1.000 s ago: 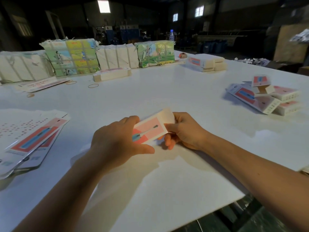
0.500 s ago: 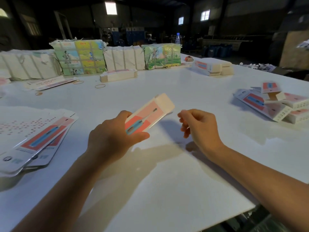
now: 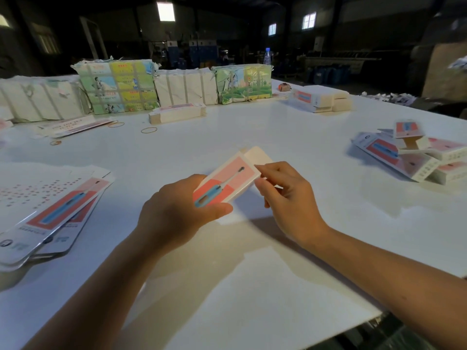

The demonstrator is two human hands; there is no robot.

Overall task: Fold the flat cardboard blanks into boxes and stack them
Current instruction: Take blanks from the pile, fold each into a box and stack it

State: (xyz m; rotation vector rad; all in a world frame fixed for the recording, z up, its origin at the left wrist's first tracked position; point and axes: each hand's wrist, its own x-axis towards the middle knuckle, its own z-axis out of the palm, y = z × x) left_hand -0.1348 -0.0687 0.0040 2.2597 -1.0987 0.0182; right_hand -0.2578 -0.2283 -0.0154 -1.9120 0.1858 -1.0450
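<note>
At frame centre the left hand [image 3: 177, 210] grips a folded box [image 3: 227, 181] printed with a blue-handled tool on pink and red; its writing is too small to read. The right hand [image 3: 288, 195] pinches the box's white end flap [image 3: 257, 156]. Flat blanks [image 3: 53, 215] lie at left, finished boxes [image 3: 414, 155] at right, on the white table [image 3: 252, 274].
</note>
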